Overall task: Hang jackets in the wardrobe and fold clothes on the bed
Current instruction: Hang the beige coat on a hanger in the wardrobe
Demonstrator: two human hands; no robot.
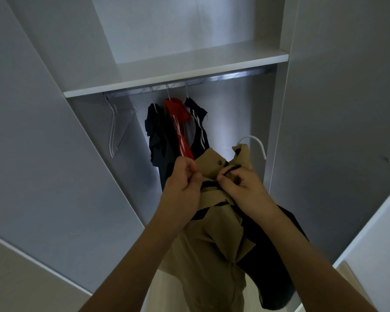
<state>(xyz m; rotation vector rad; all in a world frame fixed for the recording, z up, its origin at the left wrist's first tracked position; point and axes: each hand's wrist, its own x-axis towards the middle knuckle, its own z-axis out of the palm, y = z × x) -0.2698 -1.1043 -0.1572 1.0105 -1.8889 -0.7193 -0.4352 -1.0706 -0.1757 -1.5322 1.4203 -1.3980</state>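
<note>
Tan jacket (214,251) with dark lining hangs in front of the open wardrobe (313,109), held up at its collar by both hands, below the rail (189,82) and not yet on it. White hanger hook (257,143) sticks up out of the collar, so the hanger looks already inside the jacket. Left hand (182,190) has a closed grip, fingers curled and pinching the left collar edge. Right hand (243,188) likewise pinches fabric near the neck opening, close under a dark button (219,162). Looks like the hanging step is in hand: collar being settled or fastened on the hanger, judging by the pinches.

Next move likely calls for freeing one hand to take the hook, lifting it up to the rail and slotting it into the gap right of the clothes there. Already on the rail: a dark garment (154,136), a red one (178,122), a navy one with white stripes (198,127). Empty wire hangers (116,129) hang at the left end. White shelf (178,75) sits just above the rail. Bed not in view.
</note>
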